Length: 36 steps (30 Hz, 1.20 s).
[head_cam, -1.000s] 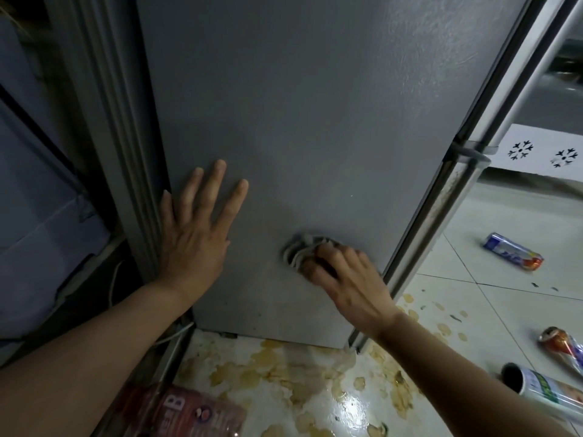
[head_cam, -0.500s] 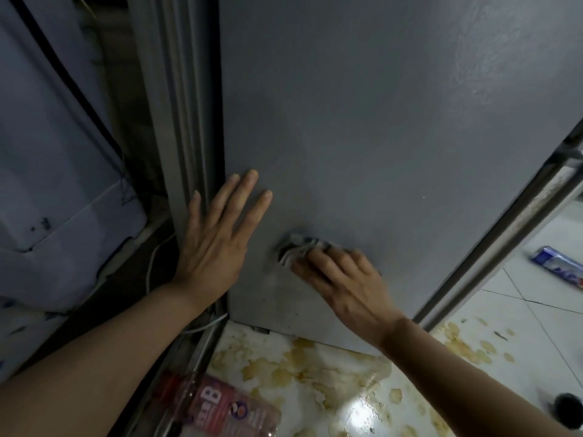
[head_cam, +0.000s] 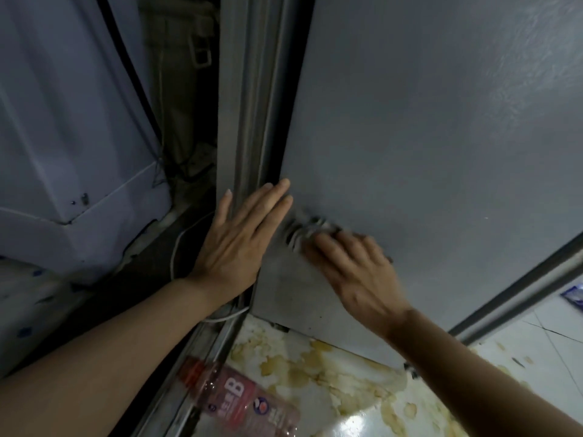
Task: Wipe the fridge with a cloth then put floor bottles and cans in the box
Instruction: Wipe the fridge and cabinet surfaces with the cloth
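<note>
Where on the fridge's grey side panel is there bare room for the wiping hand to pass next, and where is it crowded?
Bare: the wide stretch of the fridge panel above and right of the right hand, up to the dark edge strip. Crowded: the lower left corner, where the left hand presses flat beside the cloth under the right hand's fingers.

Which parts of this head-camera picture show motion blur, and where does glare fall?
Head view: the right hand and the cloth it presses to the fridge are smeared; the left hand is sharp; glare sits on the wet floor tiles beside the pink bottle.
</note>
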Each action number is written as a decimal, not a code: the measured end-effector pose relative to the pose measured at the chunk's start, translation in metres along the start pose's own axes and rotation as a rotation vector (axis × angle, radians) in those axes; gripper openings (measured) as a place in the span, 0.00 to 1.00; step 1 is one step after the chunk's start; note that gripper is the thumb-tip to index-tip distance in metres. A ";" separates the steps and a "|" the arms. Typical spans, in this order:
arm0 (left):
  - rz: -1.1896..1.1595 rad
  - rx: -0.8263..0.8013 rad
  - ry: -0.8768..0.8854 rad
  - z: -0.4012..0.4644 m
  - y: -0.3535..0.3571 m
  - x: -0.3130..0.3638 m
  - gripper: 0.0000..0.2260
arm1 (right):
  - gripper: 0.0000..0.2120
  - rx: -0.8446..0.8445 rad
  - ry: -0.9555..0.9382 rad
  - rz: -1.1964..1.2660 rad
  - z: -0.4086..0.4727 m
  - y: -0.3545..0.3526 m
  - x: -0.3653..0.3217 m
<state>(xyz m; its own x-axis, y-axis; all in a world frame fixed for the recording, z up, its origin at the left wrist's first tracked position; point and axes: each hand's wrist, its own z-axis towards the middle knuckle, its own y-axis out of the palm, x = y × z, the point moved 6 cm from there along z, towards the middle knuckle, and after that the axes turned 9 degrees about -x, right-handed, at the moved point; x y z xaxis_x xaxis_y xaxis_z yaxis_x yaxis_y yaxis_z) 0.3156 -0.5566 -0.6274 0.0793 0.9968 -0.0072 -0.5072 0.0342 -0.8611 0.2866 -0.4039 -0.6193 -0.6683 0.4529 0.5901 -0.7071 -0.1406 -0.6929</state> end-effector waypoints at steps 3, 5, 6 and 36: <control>-0.058 0.016 -0.061 -0.007 -0.005 -0.007 0.38 | 0.21 0.156 0.162 0.051 0.022 -0.017 0.029; -0.091 0.011 -0.075 -0.012 -0.007 -0.008 0.35 | 0.20 0.154 0.167 0.087 0.025 -0.011 0.024; -0.101 0.005 -0.078 -0.015 -0.008 -0.009 0.34 | 0.21 0.118 0.134 0.094 0.023 -0.004 0.015; -0.186 -0.092 -0.110 -0.054 0.035 -0.027 0.29 | 0.26 -0.409 -0.286 -0.146 -0.017 0.111 -0.108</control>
<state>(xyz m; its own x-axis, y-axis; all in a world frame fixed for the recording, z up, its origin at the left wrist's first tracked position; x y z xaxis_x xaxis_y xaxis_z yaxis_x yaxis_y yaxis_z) 0.3425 -0.5864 -0.6849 0.0678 0.9759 0.2073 -0.4115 0.2166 -0.8853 0.2843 -0.4532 -0.7664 -0.6461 0.1758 0.7428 -0.6878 0.2880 -0.6664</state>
